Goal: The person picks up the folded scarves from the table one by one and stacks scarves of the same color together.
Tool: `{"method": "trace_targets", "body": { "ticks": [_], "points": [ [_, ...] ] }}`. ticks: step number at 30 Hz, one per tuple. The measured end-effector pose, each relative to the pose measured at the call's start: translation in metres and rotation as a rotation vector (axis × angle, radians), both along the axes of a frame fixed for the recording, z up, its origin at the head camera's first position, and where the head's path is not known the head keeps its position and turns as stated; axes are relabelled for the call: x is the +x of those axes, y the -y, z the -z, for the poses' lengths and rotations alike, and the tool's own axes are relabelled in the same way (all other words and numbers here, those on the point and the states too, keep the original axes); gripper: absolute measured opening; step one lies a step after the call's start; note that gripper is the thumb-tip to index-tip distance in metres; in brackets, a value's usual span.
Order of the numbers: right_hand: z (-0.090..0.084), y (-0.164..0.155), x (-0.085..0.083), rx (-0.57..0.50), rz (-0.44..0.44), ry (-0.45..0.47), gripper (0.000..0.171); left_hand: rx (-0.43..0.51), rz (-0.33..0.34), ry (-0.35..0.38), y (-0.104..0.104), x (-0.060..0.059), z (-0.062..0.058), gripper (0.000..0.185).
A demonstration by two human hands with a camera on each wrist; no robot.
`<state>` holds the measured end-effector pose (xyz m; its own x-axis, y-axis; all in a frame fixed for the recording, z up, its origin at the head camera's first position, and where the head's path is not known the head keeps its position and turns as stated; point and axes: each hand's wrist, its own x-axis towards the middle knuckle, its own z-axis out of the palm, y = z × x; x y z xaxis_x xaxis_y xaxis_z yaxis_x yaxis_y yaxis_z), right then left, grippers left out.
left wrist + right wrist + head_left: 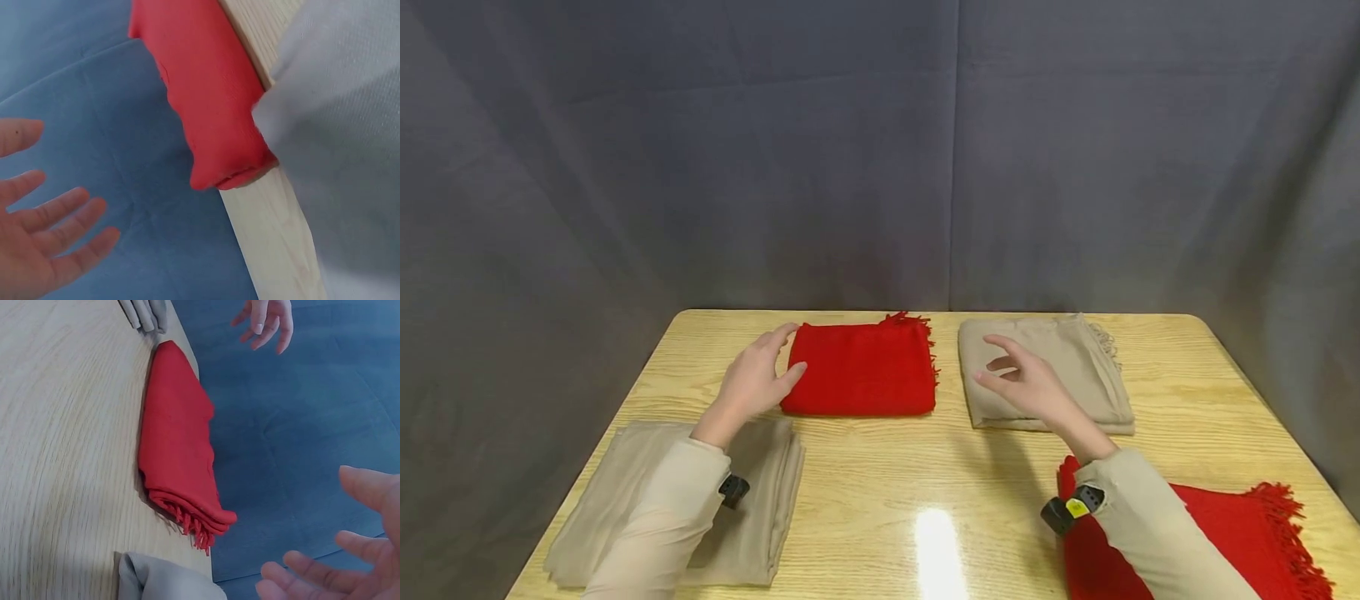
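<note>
Head view: left hand (758,375), fingers relaxed, hovers at nine o'clock of a folded red scarf (861,369) on the table (887,483); right hand (1026,385), fingers spread, hovers over a folded beige scarf (1060,367).

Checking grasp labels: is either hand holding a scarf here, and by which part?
Nothing is held: the left hand is open beside the folded red scarf; the right hand hovers open.

Our left sleeve (655,508) hides part of the near beige scarf (760,517). The near red scarf (1232,533) runs off the bottom edge, partly under our right sleeve (1157,533).
</note>
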<state>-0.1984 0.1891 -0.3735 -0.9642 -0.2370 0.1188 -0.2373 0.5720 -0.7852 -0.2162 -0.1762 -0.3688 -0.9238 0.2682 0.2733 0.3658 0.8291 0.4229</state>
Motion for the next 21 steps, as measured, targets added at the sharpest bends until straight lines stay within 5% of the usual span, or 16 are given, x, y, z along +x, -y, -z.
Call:
{"method": "trace_targets", "body": {
  "ticks": [11, 21],
  "points": [
    [0.007, 0.006, -0.013, -0.038, -0.003, -0.003, 0.055, 0.09, 0.053, 0.097, 0.01, -0.019, 0.005, 0.054],
    [0.01, 0.014, -0.025, -0.072, -0.02, 0.074, 0.059, 0.075, 0.081, 0.099, 0.021, -0.034, 0.012, 0.053]
  ]
}}
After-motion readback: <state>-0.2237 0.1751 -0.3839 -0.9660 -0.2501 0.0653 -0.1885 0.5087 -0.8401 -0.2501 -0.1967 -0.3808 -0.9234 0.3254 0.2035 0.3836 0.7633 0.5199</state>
